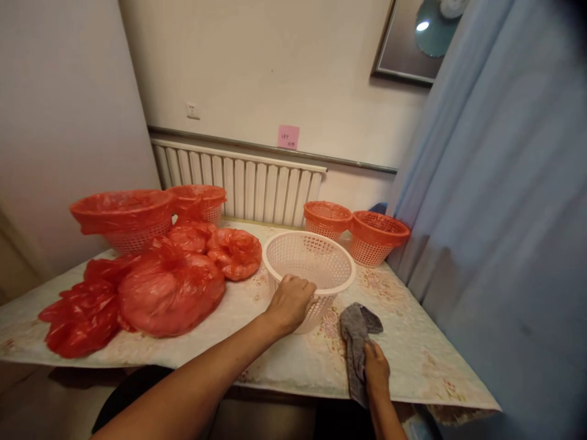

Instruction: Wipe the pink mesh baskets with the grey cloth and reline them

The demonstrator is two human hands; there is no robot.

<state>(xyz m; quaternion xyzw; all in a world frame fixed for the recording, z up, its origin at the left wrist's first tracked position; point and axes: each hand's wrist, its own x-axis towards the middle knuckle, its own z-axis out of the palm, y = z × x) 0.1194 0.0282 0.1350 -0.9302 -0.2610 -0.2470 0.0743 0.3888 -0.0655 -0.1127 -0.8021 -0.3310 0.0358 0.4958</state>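
A pale pink plastic basket (339,283) with a perforated wall stands upright on the table, with no red bag over its rim. My left hand (292,304) is closed over the near rim of this basket. To its right, my right hand (377,368) grips a grey cloth (355,333), whose upper end is bunched near the tabletop. The lower end of the cloth hangs by the table's front edge. Part of the basket's near side is hidden behind my left hand.
Several knotted red plastic bags (172,296) lie at left. Behind them stand two baskets lined with red bags (123,211); two more lined baskets (376,229) are at back right. A blue curtain (486,214) borders the right side. A radiator (247,183) is behind the floral-covered table (413,360).
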